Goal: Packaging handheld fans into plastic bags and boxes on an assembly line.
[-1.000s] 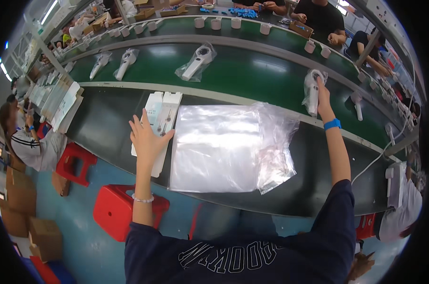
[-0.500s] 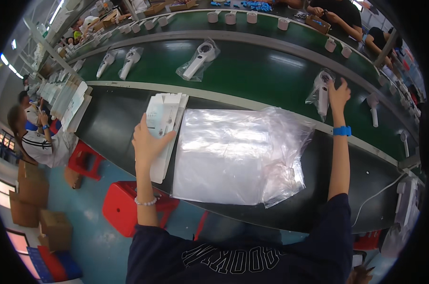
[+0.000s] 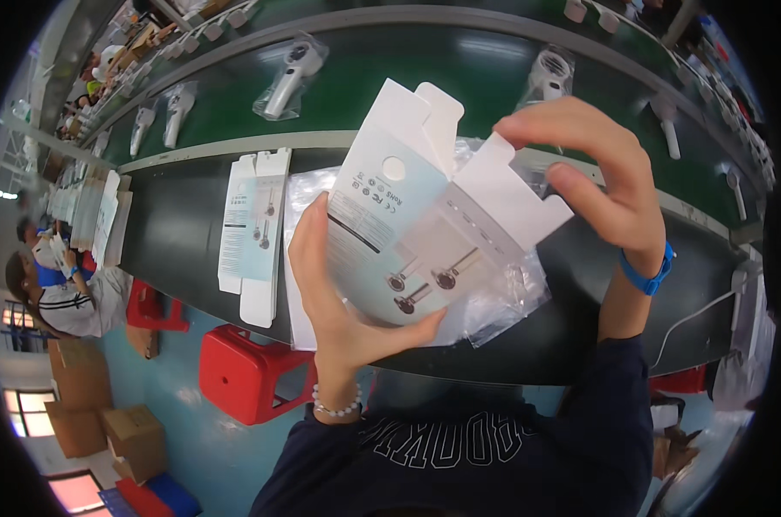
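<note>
bright, even overhead light fills the scene, with pale streaks of glare on the green conveyor belt toward twelve o'clock. the white folding carton held at the centre is the brightest thing, close to washed out on its flaps. the clear plastic bag beneath it catches small crinkled highlights. shadows are soft and short; the dark desk at nine o'clock looks dull and flat. the fisheye bends the belt edges into arcs and squeezes everything near the rim, where a black border closes the picture. windows at eight o'clock are blown out pinkish. the left hand and right hand are sharp; rim detail is smeared.
</note>
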Demonstrator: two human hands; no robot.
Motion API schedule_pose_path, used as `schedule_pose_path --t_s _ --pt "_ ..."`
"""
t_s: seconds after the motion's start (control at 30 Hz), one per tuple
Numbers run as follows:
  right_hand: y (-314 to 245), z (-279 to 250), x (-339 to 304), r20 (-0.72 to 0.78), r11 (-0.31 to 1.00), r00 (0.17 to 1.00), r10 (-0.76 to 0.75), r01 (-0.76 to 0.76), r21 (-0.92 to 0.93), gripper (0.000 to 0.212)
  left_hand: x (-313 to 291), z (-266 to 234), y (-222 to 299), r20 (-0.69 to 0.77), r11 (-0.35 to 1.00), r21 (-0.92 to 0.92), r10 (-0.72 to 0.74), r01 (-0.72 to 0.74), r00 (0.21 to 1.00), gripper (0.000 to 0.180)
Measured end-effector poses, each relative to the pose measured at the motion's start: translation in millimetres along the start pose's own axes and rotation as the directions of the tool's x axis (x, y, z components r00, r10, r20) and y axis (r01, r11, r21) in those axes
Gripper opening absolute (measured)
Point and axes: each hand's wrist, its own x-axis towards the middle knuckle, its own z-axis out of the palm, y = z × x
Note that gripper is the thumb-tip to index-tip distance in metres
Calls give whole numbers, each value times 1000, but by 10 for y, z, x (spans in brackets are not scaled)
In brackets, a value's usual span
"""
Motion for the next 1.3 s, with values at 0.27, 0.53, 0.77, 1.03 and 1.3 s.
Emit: schedule_pose_path --t_s 0.27,0.53,0.77,1.03,1.3 --pt "-58 134 -33 -39 982 997 -72 64 -180 47 -153 44 58 -40 994 -98 45 -48 998 120" --pt "77 319 -38 -51 923 993 -109 82 -377 32 -163 -30 190 -35 994 -110 24 -28 999 112" --pt "125 347 -30 -36 965 988 -151 140 -223 23 -146 -63 209 19 996 -93 -2 3 1000 116" --pt "122 324 -71 -130 969 964 -230 215 -122 16 -204 -50 258 59 982 -177 73 -61 996 126" --pt "106 326 -122 -117 941 949 -292 264 -211 15 -291 12 322 66 920 -387 -36 59 997 118"
